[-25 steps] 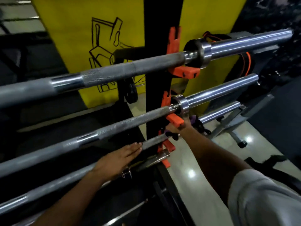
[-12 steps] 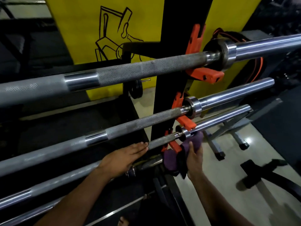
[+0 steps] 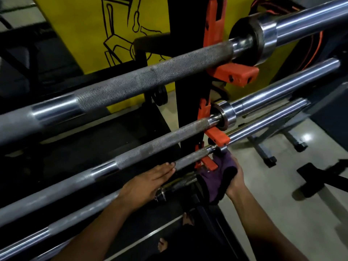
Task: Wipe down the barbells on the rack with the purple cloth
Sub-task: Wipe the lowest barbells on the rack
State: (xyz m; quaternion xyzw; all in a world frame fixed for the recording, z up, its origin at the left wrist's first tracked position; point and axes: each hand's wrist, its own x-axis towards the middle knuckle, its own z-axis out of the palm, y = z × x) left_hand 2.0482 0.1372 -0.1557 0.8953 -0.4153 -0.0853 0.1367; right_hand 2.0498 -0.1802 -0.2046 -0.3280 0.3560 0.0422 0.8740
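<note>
Three steel barbells lie across orange hooks on a black rack post [image 3: 188, 91]: a top one [image 3: 150, 78], a middle one [image 3: 156, 144] and a third one [image 3: 190, 159] below. A shorter dark bar [image 3: 177, 185] sits lowest. My left hand [image 3: 148, 183] rests flat on the third barbell with straight fingers, just left of the post. My right hand [image 3: 235, 183] grips the purple cloth [image 3: 218, 178] and holds it against the end of the lowest bar, under the third barbell's collar.
A yellow wall panel [image 3: 120, 25] with a black line drawing stands behind the rack. A bench frame [image 3: 263, 147] and dark equipment [image 3: 320, 178] stand on the pale floor at right. Orange hooks [image 3: 237, 73] jut toward me. Bare toes [image 3: 163, 243] show below.
The view has moved closer to the rack. My right hand with the cloth has come down from the third barbell's sleeve to the lowest bar's end. My left hand has stayed put.
</note>
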